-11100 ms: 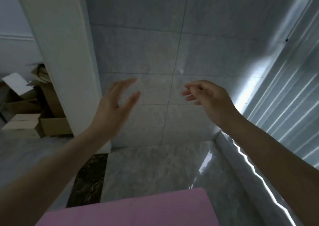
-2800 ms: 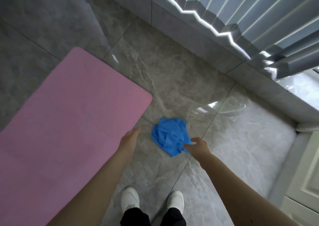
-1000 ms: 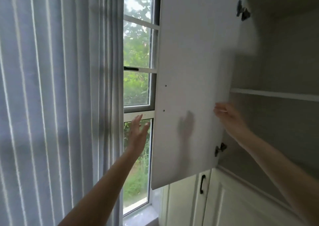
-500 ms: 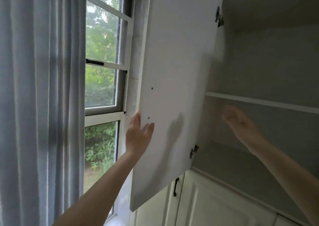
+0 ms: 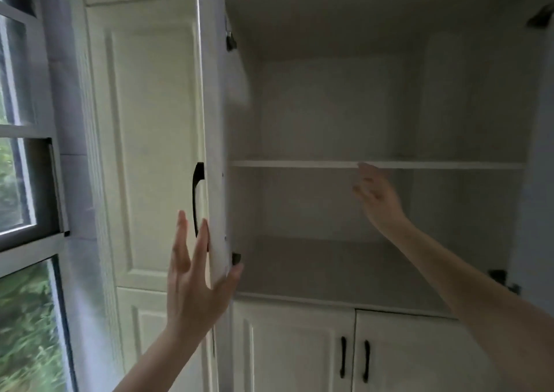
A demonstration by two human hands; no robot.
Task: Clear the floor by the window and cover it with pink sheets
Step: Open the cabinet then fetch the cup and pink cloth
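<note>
Neither a pink sheet nor the floor shows in the head view. I face a white wall cupboard whose door [image 5: 211, 107] stands open, edge-on towards me, with a black handle [image 5: 197, 194]. My left hand [image 5: 192, 286] is raised at the door's lower edge, fingers straight on its outer side and thumb on its inner side. My right hand [image 5: 377, 196] reaches into the cupboard just under the shelf [image 5: 299, 164]. It is blurred, its fingers are loose, and it holds nothing. The cupboard's bottom board [image 5: 329, 271] and the shelf are bare.
Two shut lower doors [image 5: 287, 349] with black handles sit under the open cupboard. A white panelled front [image 5: 150, 152] stands left of the open door. A window [image 5: 24, 182] with greenery outside fills the far left.
The view has swung right, off the curtain. The door has swung wider and now shows edge-on. My left hand has slid to its lower edge and my right hand has moved deeper under the shelf.
</note>
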